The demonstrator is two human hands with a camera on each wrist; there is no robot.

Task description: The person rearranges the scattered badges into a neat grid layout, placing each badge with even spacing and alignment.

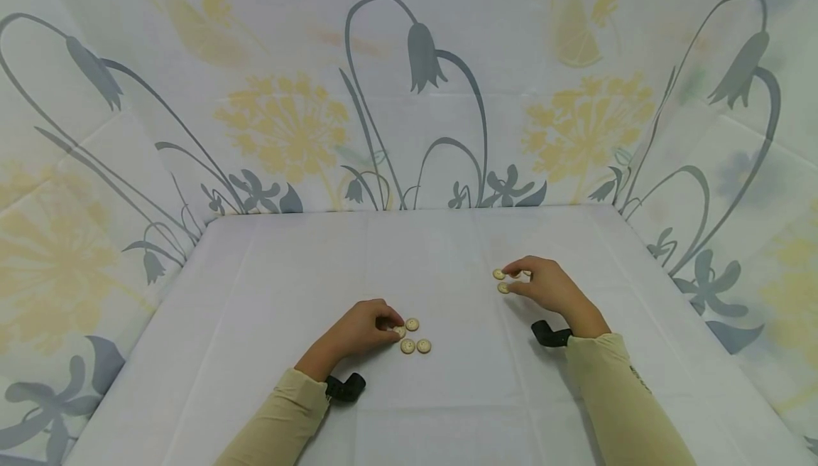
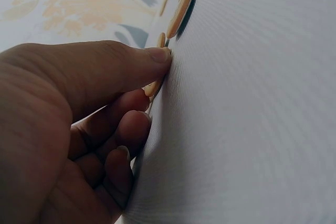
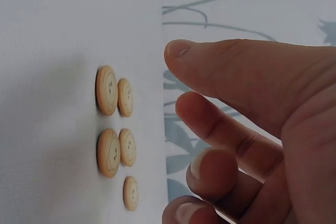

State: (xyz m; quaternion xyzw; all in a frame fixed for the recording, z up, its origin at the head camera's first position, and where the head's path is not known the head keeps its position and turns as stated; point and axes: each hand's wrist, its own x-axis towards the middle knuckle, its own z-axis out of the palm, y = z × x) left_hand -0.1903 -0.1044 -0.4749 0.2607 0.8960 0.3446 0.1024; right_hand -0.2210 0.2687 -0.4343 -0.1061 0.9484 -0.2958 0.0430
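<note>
My left hand pinches a round wooden button between thumb and fingers, low at the white cloth. In the left wrist view the thumb covers most of this button. Three more pale buttons lie beside it: one at the back and two toward the front. Farther right, my right hand hovers over another group of buttons, thumb and fingers apart and holding nothing. The right wrist view shows several two-holed buttons lying flat on the cloth, away from the fingertips.
A white cloth with fold lines covers the table. Behind and at both sides hangs a curtain printed with grey and yellow flowers. Black wrist devices sit at both cuffs, close above the cloth.
</note>
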